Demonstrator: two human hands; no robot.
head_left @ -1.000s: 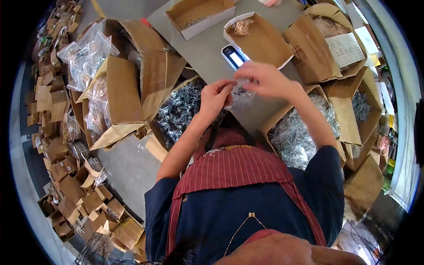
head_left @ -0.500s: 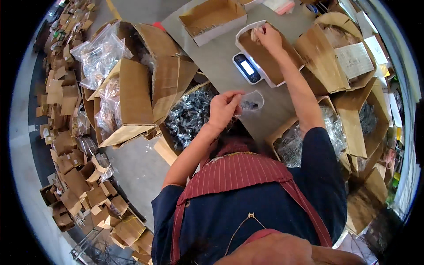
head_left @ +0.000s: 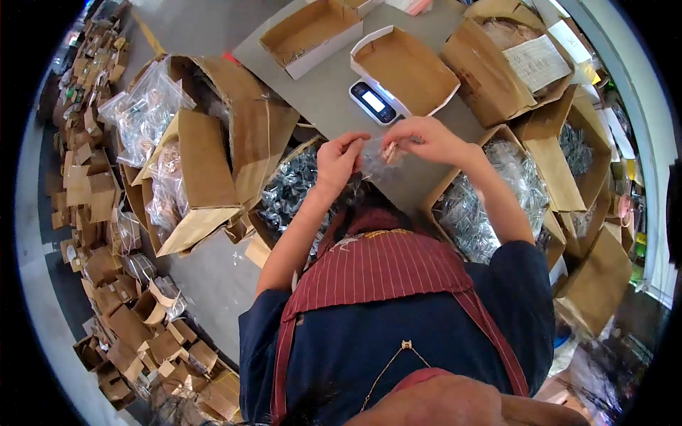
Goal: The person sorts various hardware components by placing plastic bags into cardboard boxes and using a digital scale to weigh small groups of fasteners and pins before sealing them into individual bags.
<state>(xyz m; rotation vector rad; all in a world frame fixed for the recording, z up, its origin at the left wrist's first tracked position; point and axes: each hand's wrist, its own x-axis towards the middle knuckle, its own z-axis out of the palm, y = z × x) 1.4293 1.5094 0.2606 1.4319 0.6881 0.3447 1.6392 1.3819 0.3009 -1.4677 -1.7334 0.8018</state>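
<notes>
bright even overhead light, soft shadows, strong fisheye bending at edges, black rim, slight blur

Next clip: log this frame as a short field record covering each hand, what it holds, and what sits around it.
left hand: pinches the left edge of a small clear plastic bag
right hand: pinches the bag's right side
bag contents: something small, brownish; too small to tell
ahead of hands: digital scale carrying a shallow cardboard tray
surface: grey table
below left hand: open carton of bagged metal parts
below right arm: another carton of bagged parts
</notes>
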